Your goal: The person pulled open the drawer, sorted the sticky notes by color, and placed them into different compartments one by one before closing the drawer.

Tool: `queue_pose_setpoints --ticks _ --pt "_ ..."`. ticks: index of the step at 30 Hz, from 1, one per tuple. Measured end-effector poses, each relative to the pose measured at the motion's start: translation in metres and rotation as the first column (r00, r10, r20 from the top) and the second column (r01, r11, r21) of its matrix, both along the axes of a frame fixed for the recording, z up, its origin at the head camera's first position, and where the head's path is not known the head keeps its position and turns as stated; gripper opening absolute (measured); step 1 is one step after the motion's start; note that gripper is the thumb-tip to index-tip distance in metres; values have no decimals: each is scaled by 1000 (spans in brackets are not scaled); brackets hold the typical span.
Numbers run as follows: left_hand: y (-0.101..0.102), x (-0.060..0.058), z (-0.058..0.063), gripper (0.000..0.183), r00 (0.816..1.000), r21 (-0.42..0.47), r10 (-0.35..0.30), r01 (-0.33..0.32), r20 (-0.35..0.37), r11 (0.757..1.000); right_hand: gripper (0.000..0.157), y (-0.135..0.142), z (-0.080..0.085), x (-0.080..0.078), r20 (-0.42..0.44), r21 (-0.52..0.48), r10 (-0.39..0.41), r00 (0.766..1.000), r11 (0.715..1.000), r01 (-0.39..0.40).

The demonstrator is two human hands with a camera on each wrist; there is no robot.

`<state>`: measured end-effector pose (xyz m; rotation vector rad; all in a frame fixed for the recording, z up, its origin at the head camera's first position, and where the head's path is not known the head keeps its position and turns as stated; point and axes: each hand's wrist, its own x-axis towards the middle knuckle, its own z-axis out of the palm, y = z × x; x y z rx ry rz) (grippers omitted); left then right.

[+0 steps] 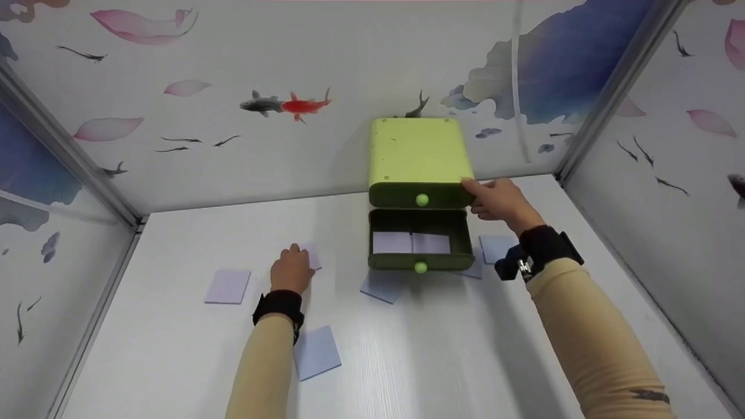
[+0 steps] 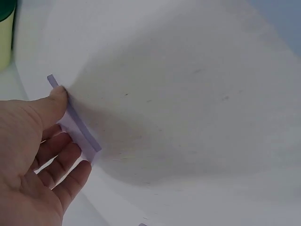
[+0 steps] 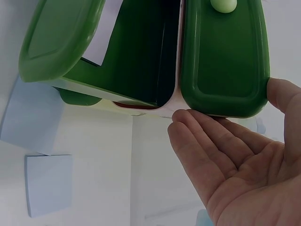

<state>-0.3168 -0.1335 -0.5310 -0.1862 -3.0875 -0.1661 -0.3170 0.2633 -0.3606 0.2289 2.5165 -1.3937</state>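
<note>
White bench (image 1: 174,355), faint grain, carries everything. Green box (image 1: 418,148) near its back edge: lime shell, rounded corners, looks like plastic. Lower drawer (image 1: 396,262) is pulled out, so its inside is reachable; upper drawer (image 1: 396,196) closed, both fronts darker green. Right hand (image 1: 500,201) at the box's upper front corner: fingers fairly straight against the side, thumb at the top edge, likely bracing so the box doesn't shift. Left hand (image 1: 291,269) pinches a lilac card (image 1: 313,256) by its edges, probably because it's thin. Two lilac cards (image 1: 391,242) sit side by side in the lower drawer; another (image 1: 228,287) lies left of the left hand. Blue cards (image 1: 317,352): square, flat, crisp-edged, two partly hidden by the drawer. Knobs (image 1: 421,267): round, pale green.
</note>
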Motion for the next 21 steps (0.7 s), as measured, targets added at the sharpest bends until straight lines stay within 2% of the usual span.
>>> queue_pose_setpoints --ticks 3,8,10,14,16,21 --pt "-1 -1 4 41 999 25 7 -8 31 1000 79 -1 0 -1 0 0 -3 1000 1000 3" --pt "-2 -1 12 36 989 140 7 -28 148 990 80 0 -1 -1 12 6 -18 1000 1000 18" --pt "-1 -2 15 33 985 149 1 -28 175 988 80 1 -2 0 16 2 -24 1000 1000 24" --pt "0 -4 17 31 985 117 -4 -17 174 993 80 3 -2 0 13 -9 -26 1000 1000 26" --pt "0 -5 15 39 987 98 1 -17 162 995 80 3 -3 0 12 -12 -27 1000 1000 27" --pt "-3 -6 9 55 987 121 14 -34 162 992 77 2 -3 0 10 -18 -34 999 999 34"
